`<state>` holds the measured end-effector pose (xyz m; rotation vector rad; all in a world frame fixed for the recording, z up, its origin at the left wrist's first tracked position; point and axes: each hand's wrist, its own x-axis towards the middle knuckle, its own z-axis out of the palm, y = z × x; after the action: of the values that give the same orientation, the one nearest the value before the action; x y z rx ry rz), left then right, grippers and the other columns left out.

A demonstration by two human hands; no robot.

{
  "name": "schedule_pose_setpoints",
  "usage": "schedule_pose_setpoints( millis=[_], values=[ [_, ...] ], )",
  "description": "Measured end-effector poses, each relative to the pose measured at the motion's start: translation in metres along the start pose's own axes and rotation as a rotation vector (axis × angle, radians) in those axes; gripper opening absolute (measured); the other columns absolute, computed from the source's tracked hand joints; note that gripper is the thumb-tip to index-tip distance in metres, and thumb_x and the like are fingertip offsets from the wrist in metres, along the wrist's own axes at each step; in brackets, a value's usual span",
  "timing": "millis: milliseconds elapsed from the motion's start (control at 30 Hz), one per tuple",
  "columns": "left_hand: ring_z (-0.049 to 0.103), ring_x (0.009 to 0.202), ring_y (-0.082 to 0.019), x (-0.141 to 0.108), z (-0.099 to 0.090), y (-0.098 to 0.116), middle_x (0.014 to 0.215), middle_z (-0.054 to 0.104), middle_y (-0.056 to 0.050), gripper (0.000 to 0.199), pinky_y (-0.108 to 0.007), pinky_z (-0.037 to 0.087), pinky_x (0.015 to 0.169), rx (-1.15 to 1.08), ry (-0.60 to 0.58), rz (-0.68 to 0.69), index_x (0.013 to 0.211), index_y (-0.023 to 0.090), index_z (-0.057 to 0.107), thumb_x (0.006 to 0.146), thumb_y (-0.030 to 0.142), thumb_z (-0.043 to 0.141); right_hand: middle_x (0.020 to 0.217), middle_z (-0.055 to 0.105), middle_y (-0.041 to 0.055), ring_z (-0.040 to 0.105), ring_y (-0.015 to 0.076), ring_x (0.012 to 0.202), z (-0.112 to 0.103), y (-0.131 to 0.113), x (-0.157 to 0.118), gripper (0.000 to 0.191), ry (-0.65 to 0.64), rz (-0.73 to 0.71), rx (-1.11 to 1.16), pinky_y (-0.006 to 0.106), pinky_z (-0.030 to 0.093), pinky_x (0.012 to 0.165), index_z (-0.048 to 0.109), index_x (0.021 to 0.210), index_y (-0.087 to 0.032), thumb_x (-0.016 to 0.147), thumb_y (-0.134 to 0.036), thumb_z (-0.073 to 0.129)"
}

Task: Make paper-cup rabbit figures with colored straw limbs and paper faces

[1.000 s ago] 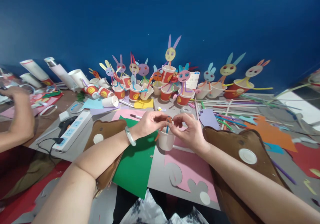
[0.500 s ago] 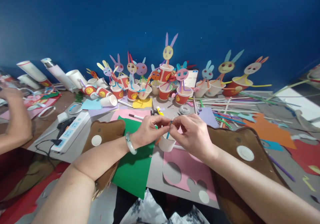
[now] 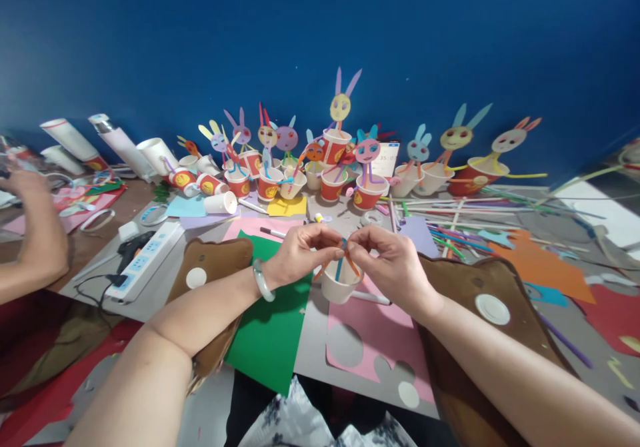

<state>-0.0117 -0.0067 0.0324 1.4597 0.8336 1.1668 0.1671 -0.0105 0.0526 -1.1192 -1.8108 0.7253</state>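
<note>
A white paper cup (image 3: 339,291) stands at the centre of the table, with a blue pipe cleaner (image 3: 339,270) rising out of it and orange pipe cleaners (image 3: 353,265) at its rim. Above the cup, my left hand (image 3: 305,254) pinches the upper end of the blue pipe cleaner. My right hand (image 3: 387,264) meets it there, its thumb and forefinger closed by the top of the blue and orange pipe cleaners. The fingertips of both hands nearly touch. Under my left wrist lies a green sheet (image 3: 270,340), and pink paper with cut-out circles (image 3: 367,327) is in front of the cup.
Paper cups with rabbit figures (image 3: 367,194) line the blue wall. Loose pipe cleaners (image 3: 450,224) lie to the right. Brown cushions (image 3: 215,254) flank the middle. A power strip (image 3: 145,264) is on the left, near another person's arm (image 3: 37,240).
My right hand has shifted slightly right and its fingers have opened away a little from my left. More of the cup and the orange pipe cleaners now shows.
</note>
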Motion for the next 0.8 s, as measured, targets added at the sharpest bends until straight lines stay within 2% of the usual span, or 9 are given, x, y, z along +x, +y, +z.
schedule_pose_setpoints(
  millis=[200, 367, 500, 667, 800],
  values=[
    [0.063, 0.067, -0.013, -0.001, -0.002, 0.001, 0.076, 0.071, -0.005, 0.031, -0.026, 0.051, 0.063, 0.073, -0.001, 0.081, 0.084, 0.015, 0.07, 0.07, 0.04, 0.082, 0.058, 0.065, 0.0012, 0.056, 0.0133, 0.053, -0.002, 0.004, 0.006, 0.016, -0.149, 0.164, 0.287, 0.025, 0.043, 0.05, 0.062, 0.065, -0.019, 0.079, -0.026, 0.061],
    [0.063, 0.066, -0.013, 0.0, -0.003, 0.002, 0.076, 0.071, -0.005, 0.025, -0.026, 0.051, 0.064, 0.073, -0.014, 0.114, 0.082, 0.015, 0.071, 0.073, 0.036, 0.081, 0.056, 0.061, -0.0007, 0.052, 0.011, 0.051, -0.002, 0.01, 0.011, 0.02, -0.216, 0.24, 0.48, 0.023, 0.041, 0.05, 0.061, 0.063, -0.019, 0.078, -0.03, 0.066],
    [0.057, 0.056, -0.009, 0.006, -0.006, -0.003, 0.071, 0.067, -0.002, 0.032, -0.024, 0.047, 0.056, -0.015, -0.048, 0.01, 0.084, 0.014, 0.069, 0.068, 0.038, 0.084, 0.058, 0.06, -0.0004, 0.051, 0.0111, 0.052, -0.002, 0.012, 0.013, 0.025, -0.173, 0.215, 0.425, 0.024, 0.04, 0.051, 0.062, 0.064, -0.018, 0.078, -0.036, 0.071],
    [0.066, 0.07, -0.014, 0.012, -0.009, -0.009, 0.079, 0.07, -0.004, 0.045, -0.026, 0.051, 0.066, -0.077, -0.039, -0.102, 0.088, 0.014, 0.066, 0.057, 0.036, 0.09, 0.06, 0.063, 0.0005, 0.053, 0.0124, 0.055, 0.001, 0.019, 0.013, 0.028, -0.121, 0.172, 0.323, 0.026, 0.04, 0.053, 0.066, 0.07, -0.017, 0.077, -0.044, 0.073],
    [0.057, 0.06, -0.009, 0.012, -0.01, -0.007, 0.068, 0.065, 0.0, 0.038, -0.023, 0.044, 0.058, 0.011, -0.06, -0.096, 0.077, 0.013, 0.066, 0.06, 0.038, 0.088, 0.062, 0.065, 0.0017, 0.055, 0.0136, 0.056, 0.005, 0.022, 0.012, 0.031, -0.094, 0.177, 0.333, 0.026, 0.041, 0.053, 0.067, 0.07, -0.018, 0.076, -0.047, 0.075]
  ],
)
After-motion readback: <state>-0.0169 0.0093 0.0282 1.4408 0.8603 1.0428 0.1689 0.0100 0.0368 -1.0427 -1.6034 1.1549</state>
